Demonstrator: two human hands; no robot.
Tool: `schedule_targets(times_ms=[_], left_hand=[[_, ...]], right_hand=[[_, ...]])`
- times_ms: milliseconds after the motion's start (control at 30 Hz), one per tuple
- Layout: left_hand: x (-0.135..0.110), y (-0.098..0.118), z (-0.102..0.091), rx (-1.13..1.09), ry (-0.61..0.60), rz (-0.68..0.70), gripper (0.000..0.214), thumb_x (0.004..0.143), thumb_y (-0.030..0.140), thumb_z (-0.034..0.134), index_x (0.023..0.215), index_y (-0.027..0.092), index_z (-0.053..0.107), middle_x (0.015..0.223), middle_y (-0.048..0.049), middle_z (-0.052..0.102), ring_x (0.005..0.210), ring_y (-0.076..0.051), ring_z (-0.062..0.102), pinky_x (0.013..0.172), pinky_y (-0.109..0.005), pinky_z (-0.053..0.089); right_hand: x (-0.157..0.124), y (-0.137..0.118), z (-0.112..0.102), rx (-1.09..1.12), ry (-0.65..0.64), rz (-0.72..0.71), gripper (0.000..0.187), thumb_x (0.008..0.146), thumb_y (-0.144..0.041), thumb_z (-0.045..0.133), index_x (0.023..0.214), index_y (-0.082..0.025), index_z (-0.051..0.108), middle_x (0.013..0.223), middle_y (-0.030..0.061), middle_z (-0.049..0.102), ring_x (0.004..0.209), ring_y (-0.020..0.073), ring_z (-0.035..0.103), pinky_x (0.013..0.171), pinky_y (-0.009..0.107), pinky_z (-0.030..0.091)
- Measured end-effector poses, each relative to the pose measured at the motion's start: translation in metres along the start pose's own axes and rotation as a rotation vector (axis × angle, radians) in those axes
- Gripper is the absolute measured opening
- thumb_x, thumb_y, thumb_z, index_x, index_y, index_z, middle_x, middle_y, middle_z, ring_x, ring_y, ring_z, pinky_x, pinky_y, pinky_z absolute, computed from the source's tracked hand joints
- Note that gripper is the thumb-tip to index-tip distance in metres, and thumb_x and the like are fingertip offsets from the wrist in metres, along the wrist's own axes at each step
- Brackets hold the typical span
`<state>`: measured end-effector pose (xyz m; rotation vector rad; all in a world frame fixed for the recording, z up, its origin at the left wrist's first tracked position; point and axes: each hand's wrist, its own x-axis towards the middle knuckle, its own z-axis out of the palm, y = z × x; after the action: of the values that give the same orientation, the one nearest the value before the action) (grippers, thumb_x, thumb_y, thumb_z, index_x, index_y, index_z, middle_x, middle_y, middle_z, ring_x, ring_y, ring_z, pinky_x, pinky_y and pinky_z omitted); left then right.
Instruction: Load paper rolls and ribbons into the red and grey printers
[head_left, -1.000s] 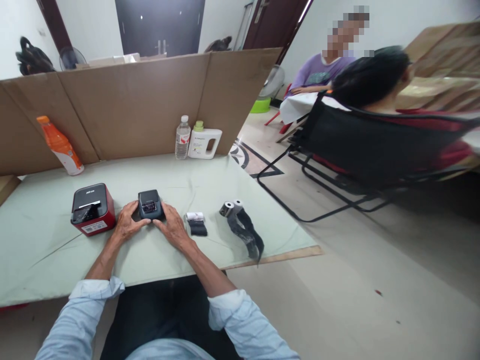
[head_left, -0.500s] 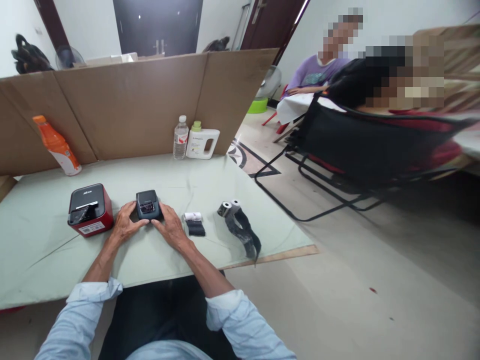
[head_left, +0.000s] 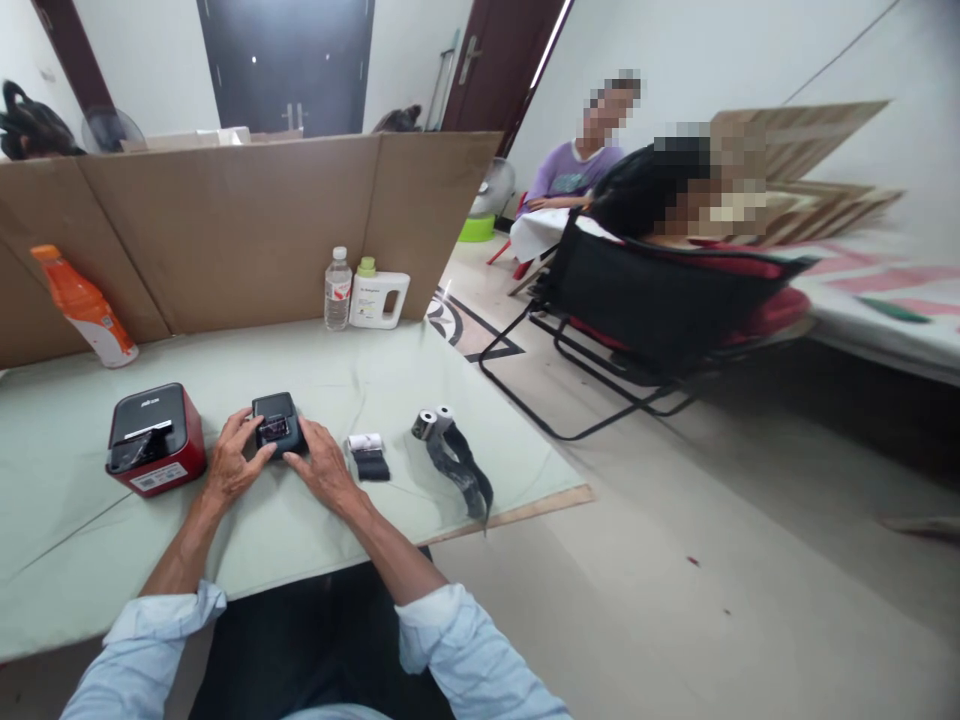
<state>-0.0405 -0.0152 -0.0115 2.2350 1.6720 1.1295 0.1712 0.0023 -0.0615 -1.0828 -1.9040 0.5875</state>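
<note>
One small black device [head_left: 277, 408], compact, with a dark glossy strip on its front, standing on the pale green tabletop [head_left: 292, 540] and held between two bare hands. Left hand [head_left: 234, 462]: fingers bent, grasping the device's left side, thumb at its near edge. Right hand [head_left: 328, 468]: curved around the opposite side, likewise grasping. One red-and-black boxy machine [head_left: 156, 440], white label on its front, left of the left hand. One small white roll [head_left: 365, 442] with black strip, just right of the right hand. Two further rolls [head_left: 426, 424], dark strips trailing toward the table edge. Behind: orange bottle [head_left: 86, 308], clear bottle [head_left: 338, 290], white jug [head_left: 377, 300], cardboard panel [head_left: 232, 230].
</note>
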Motion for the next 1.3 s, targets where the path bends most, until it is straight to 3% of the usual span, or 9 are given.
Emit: schedule_targets(times_ms=[200, 367, 600, 733, 933, 1100, 1200, 1300], left_hand=[[0.015, -0.003, 0.002, -0.019, -0.045, -0.064, 0.038, 0.091, 0.042, 0.067, 0.122, 0.023, 0.077, 0.149, -0.0141, 0.058, 0.129, -0.033, 0.065, 0.111, -0.054, 0.057], [0.031, -0.003, 0.003, 0.032, -0.002, -0.043, 0.025, 0.092, 0.039, 0.066, 0.103, 0.023, 0.081, 0.135, -0.0135, 0.066, 0.126, -0.033, 0.064, 0.114, -0.054, 0.053], [0.046, -0.004, 0.007, -0.024, -0.026, -0.108, 0.03, 0.098, 0.043, 0.06, 0.091, 0.021, 0.079, 0.133, -0.0144, 0.067, 0.125, -0.031, 0.065, 0.11, -0.05, 0.055], [0.041, -0.003, 0.0, -0.079, -0.104, -0.092, 0.031, 0.091, 0.048, 0.069, 0.102, 0.021, 0.078, 0.147, -0.0159, 0.06, 0.138, -0.035, 0.058, 0.11, -0.053, 0.056], [0.02, -0.009, -0.016, -0.194, -0.217, -0.1, 0.063, 0.08, 0.05, 0.081, 0.136, 0.023, 0.068, 0.167, -0.0175, 0.043, 0.149, -0.04, 0.051, 0.1, -0.051, 0.062], [0.005, -0.015, -0.009, -0.188, -0.163, -0.126, 0.08, 0.081, 0.052, 0.082, 0.15, 0.019, 0.058, 0.16, -0.0206, 0.053, 0.143, -0.038, 0.058, 0.112, -0.054, 0.056], [-0.002, -0.016, -0.001, -0.164, -0.104, -0.121, 0.074, 0.085, 0.051, 0.079, 0.147, 0.016, 0.061, 0.154, -0.0208, 0.06, 0.144, -0.036, 0.058, 0.123, -0.056, 0.046], [-0.008, -0.016, 0.004, -0.157, -0.079, -0.108, 0.067, 0.088, 0.049, 0.077, 0.145, 0.016, 0.063, 0.155, -0.0203, 0.059, 0.144, -0.036, 0.057, 0.125, -0.056, 0.043]], right_hand=[[0.001, -0.001, 0.0, -0.006, 0.007, -0.002, 0.071, 0.095, -0.031, 0.071, 0.16, -0.02, 0.045, 0.151, 0.0191, 0.061, 0.139, 0.0334, 0.059, 0.12, 0.055, 0.049], [0.001, 0.001, 0.002, -0.007, 0.016, -0.018, 0.07, 0.096, -0.03, 0.07, 0.16, -0.018, 0.046, 0.151, 0.0205, 0.061, 0.14, 0.0336, 0.058, 0.12, 0.055, 0.048], [0.002, 0.004, 0.003, 0.007, 0.02, -0.019, 0.073, 0.095, -0.032, 0.072, 0.161, -0.02, 0.045, 0.15, 0.0191, 0.061, 0.138, 0.0334, 0.058, 0.119, 0.055, 0.049], [0.001, 0.004, 0.003, 0.019, 0.019, -0.02, 0.073, 0.095, -0.032, 0.072, 0.162, -0.021, 0.045, 0.149, 0.0181, 0.061, 0.138, 0.0329, 0.058, 0.119, 0.054, 0.049], [0.001, 0.005, 0.003, 0.01, 0.028, -0.034, 0.073, 0.096, -0.032, 0.071, 0.163, -0.022, 0.043, 0.149, 0.0175, 0.062, 0.138, 0.0327, 0.059, 0.119, 0.054, 0.049], [-0.001, 0.006, 0.004, 0.006, 0.035, -0.052, 0.071, 0.097, -0.034, 0.07, 0.161, -0.017, 0.045, 0.148, 0.0199, 0.062, 0.137, 0.033, 0.059, 0.119, 0.053, 0.05], [-0.002, 0.007, 0.003, 0.005, 0.034, -0.055, 0.07, 0.098, -0.034, 0.069, 0.161, -0.017, 0.045, 0.148, 0.0199, 0.062, 0.137, 0.0334, 0.059, 0.119, 0.054, 0.05], [-0.003, 0.007, 0.003, 0.006, 0.036, -0.045, 0.07, 0.098, -0.035, 0.069, 0.162, -0.02, 0.045, 0.147, 0.0183, 0.063, 0.137, 0.0333, 0.059, 0.118, 0.055, 0.05]])
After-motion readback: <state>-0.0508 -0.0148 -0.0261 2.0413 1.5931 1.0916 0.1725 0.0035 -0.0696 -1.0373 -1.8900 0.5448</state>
